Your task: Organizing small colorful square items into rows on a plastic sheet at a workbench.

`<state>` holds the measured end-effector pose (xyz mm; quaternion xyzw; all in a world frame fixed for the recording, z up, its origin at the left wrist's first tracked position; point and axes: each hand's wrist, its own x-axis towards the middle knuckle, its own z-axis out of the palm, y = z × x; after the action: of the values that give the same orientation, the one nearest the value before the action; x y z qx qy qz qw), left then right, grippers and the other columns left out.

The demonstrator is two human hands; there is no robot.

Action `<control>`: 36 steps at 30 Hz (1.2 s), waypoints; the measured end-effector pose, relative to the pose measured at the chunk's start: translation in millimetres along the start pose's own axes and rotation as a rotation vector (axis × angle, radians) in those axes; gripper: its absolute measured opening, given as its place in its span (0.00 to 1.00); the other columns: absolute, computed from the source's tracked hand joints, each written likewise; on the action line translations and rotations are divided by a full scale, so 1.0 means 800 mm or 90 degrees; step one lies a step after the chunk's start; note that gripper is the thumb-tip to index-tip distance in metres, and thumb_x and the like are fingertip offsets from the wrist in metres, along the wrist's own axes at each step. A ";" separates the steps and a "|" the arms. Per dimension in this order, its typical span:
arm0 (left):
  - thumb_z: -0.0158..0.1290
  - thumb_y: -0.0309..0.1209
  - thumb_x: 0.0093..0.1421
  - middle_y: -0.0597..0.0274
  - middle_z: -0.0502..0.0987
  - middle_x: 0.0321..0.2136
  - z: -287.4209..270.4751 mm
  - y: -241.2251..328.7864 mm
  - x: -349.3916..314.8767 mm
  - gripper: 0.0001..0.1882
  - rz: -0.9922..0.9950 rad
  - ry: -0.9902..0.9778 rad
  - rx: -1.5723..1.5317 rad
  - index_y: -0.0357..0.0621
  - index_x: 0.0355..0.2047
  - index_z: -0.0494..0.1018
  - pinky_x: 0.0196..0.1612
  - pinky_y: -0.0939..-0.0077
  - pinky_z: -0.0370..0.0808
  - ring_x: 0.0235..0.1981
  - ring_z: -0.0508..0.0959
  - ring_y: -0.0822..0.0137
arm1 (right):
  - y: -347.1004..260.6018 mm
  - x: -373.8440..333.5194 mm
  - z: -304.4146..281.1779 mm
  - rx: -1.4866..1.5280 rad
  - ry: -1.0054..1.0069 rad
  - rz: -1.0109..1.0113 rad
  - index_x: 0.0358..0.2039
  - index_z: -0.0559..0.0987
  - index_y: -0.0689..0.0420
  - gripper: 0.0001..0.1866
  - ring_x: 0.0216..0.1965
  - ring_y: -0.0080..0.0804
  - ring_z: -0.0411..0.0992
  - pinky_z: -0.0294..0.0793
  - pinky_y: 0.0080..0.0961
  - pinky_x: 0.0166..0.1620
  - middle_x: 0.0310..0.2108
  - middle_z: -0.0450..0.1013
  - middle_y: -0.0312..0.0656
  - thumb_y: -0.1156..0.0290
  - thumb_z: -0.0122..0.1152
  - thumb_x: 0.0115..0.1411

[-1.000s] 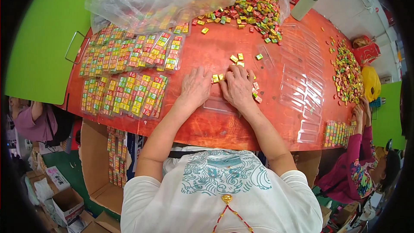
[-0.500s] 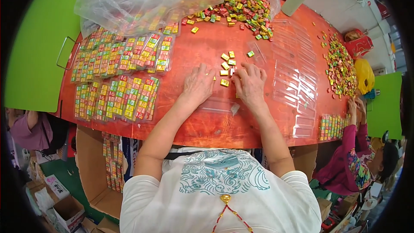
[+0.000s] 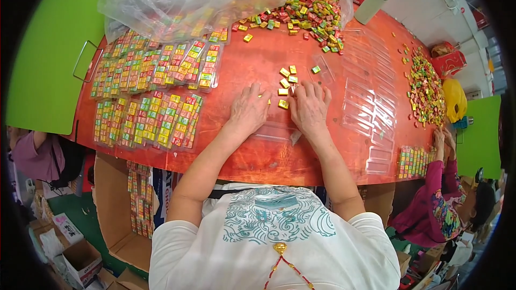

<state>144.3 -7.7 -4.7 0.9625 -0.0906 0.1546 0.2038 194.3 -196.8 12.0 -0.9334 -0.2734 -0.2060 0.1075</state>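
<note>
Small yellow wrapped blocks [image 3: 284, 82] lie in a loose cluster on the red table between my two hands. My left hand [image 3: 249, 108] is closed at the left of the cluster, its bent fingertips on a small yellow block [image 3: 269, 101]. To the right, my right hand [image 3: 310, 108] curls its fingers down beside the cluster; whatever is under its fingertips is mostly hidden. A clear plastic tray [image 3: 272, 131] lies flat between my wrists, partly covered by the hands. One green-and-yellow block [image 3: 315, 69] sits apart, farther back.
Filled trays [image 3: 161, 118] are stacked at the left, partly under a clear plastic bag [image 3: 188, 0]. A heap of coloured blocks [image 3: 312, 8] is at the back, near a pale green bottle [image 3: 373, 3]. Empty clear trays [image 3: 371, 96] lie right. A co-worker's hands [image 3: 444, 142] are far right.
The whole view has shifted slightly. My hands stay at the cluster, with the right fingers now lower and closer over its right side. The blocks keep nearly the same arrangement.
</note>
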 end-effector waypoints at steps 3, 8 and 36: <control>0.58 0.32 0.57 0.50 0.70 0.38 0.001 -0.002 0.001 0.12 0.000 -0.007 -0.004 0.45 0.41 0.74 0.40 0.56 0.78 0.42 0.77 0.49 | 0.004 0.008 0.004 -0.013 0.017 0.009 0.42 0.77 0.55 0.15 0.57 0.40 0.66 0.52 0.50 0.63 0.51 0.72 0.41 0.63 0.65 0.57; 0.58 0.32 0.57 0.50 0.70 0.39 0.003 -0.001 0.002 0.13 0.001 0.000 -0.002 0.45 0.42 0.74 0.40 0.56 0.78 0.42 0.77 0.50 | 0.015 0.015 0.025 -0.052 -0.038 0.005 0.40 0.78 0.55 0.14 0.55 0.38 0.67 0.53 0.48 0.62 0.48 0.73 0.39 0.63 0.64 0.57; 0.57 0.40 0.60 0.59 0.72 0.39 0.015 0.008 -0.004 0.15 0.016 0.037 0.104 0.52 0.45 0.75 0.41 0.58 0.66 0.44 0.71 0.56 | 0.008 -0.030 -0.005 0.081 -0.009 -0.069 0.34 0.80 0.54 0.06 0.51 0.36 0.70 0.57 0.45 0.58 0.43 0.74 0.37 0.67 0.63 0.57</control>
<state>143.4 -18.2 -14.1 0.9698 -0.0837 0.1918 0.1255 178.4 -214.8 4.6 -0.9098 -0.3371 -0.1873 0.1536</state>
